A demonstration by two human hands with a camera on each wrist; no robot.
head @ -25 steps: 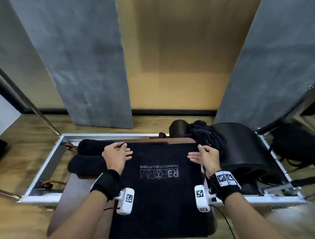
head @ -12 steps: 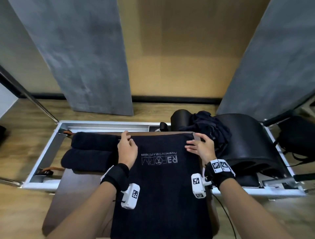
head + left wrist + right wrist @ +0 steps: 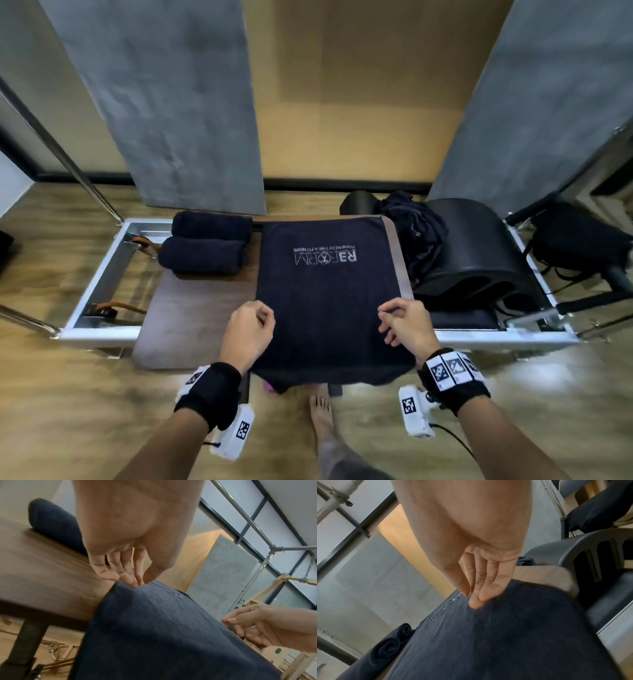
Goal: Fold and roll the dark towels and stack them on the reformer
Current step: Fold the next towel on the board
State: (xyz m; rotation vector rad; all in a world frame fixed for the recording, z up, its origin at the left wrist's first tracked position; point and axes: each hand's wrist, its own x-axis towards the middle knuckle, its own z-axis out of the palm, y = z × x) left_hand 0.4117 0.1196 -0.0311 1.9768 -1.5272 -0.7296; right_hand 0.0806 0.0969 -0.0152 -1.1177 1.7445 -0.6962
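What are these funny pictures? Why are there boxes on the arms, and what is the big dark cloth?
A person wears three cameras: one on the head, one on each wrist. The head picture looks down at both hands. The dark cloth is a towel spread on a wooden board on an exercise machine called a reformer. The left hand and right hand touch its side edges with their fingertips. Two rolled towels already lie at the left. The wrist pictures show each hand up close.
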